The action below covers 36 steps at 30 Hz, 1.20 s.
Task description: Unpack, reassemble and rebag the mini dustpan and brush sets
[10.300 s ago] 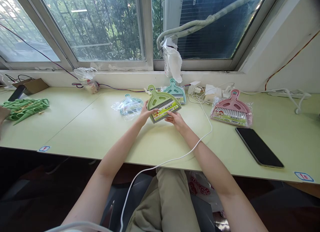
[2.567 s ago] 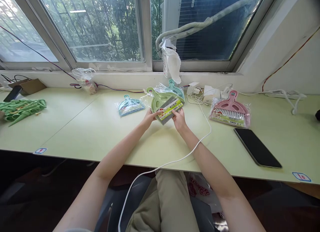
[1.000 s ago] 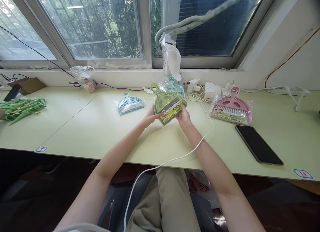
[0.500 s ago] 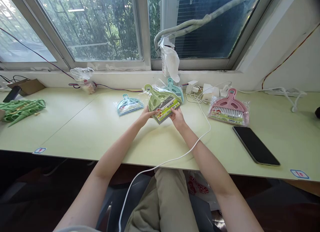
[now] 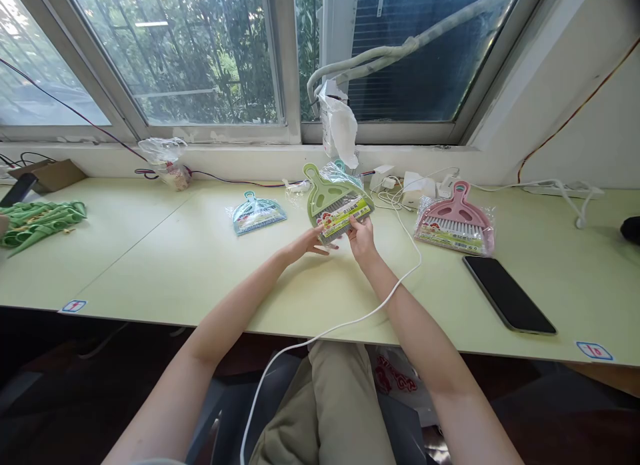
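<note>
- One light-green plastic dustpan set [image 5: 327,193], with a grey-bristled brush [image 5: 341,203] and a bright yellow-green printed label [image 5: 346,215] across its lower part, is tilted over the table, its handle toward eleven o'clock.
- At its five o'clock, the right hand [image 5: 362,241] pinches the lower edge, thumb in front.
- At its seven o'clock is the left hand [image 5: 306,243], fingers stretched out and loosely apart; whether it bears any weight, I cannot tell.
- Just behind, at twelve, a teal plastic dustpan set [image 5: 340,163] is mostly hidden.
- Wrapped in clear film, a pale-blue dustpan set [image 5: 257,216] lies at nine, and a pink dustpan set with white bristles [image 5: 457,217] at three.
- Toward four lies a flat black phone [image 5: 507,295].
- Beneath spreads a smooth, pale yellow-green table [image 5: 200,251], seamed toward eight; a thin white cable [image 5: 350,321] crosses the right forearm [image 5: 435,338].
- Far out at nine, curled green pieces [image 5: 45,226] lie near a brown cardboard box [image 5: 55,176].
- At twelve, a grey-framed window [image 5: 290,65] shows leaves [image 5: 200,68] beyond the glass.
</note>
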Each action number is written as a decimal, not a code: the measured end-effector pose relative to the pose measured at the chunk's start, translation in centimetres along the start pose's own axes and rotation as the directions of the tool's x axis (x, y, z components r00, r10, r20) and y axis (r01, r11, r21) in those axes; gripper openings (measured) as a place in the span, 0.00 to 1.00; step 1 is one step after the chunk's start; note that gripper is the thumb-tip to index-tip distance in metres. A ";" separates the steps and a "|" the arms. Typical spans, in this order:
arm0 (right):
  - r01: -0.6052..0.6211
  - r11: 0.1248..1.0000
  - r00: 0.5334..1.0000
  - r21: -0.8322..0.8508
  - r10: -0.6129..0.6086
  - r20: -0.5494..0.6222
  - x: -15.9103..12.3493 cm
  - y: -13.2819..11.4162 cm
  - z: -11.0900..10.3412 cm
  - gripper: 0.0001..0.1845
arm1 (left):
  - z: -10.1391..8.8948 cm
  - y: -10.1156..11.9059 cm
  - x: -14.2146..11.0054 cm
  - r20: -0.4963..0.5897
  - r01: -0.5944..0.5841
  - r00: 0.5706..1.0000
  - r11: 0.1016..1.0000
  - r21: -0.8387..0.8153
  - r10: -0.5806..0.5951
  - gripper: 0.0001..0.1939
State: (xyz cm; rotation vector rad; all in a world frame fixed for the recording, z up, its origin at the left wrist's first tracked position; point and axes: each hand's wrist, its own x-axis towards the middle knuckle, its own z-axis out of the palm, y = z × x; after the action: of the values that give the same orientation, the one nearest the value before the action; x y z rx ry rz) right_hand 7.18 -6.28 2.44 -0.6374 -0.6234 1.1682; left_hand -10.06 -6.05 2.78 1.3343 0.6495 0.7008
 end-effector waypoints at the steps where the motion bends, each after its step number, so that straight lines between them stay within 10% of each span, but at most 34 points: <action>1: -0.006 1.000 1.000 0.003 0.006 -0.007 0.0 0.0 0.0 0.19 | -0.3 0.0 0.2 -0.083 -0.040 0.996 0.999 -0.021 0.038 0.35; 10: -0.037 0.997 0.997 -0.061 0.041 0.065 0.0 1.1 -0.1 0.18 | 2.4 0.1 0.1 -0.607 -0.356 0.761 0.930 -0.095 0.229 0.31; 19: 0.112 0.993 0.992 -0.023 -0.110 0.055 0.2 -0.2 -0.2 0.19 | 4.4 -1.4 0.1 -0.244 -0.168 0.959 0.983 -0.077 0.145 0.37; 28: 0.057 0.998 0.996 -0.017 -0.056 0.064 -0.2 0.4 0.2 0.20 | 2.6 -0.6 0.4 -0.451 -0.371 0.829 0.929 -0.003 0.330 0.31; 36: -0.027 0.999 0.999 -0.022 0.028 0.040 -0.1 0.5 0.0 0.20 | 2.6 -0.3 0.0 -0.427 -0.260 0.870 0.965 0.025 0.245 0.32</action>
State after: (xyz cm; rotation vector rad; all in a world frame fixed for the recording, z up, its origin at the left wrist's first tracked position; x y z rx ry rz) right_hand 6.88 -6.24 2.06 -0.6438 -0.6640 1.2034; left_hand -8.10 -7.71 2.83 1.2539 0.8143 1.2374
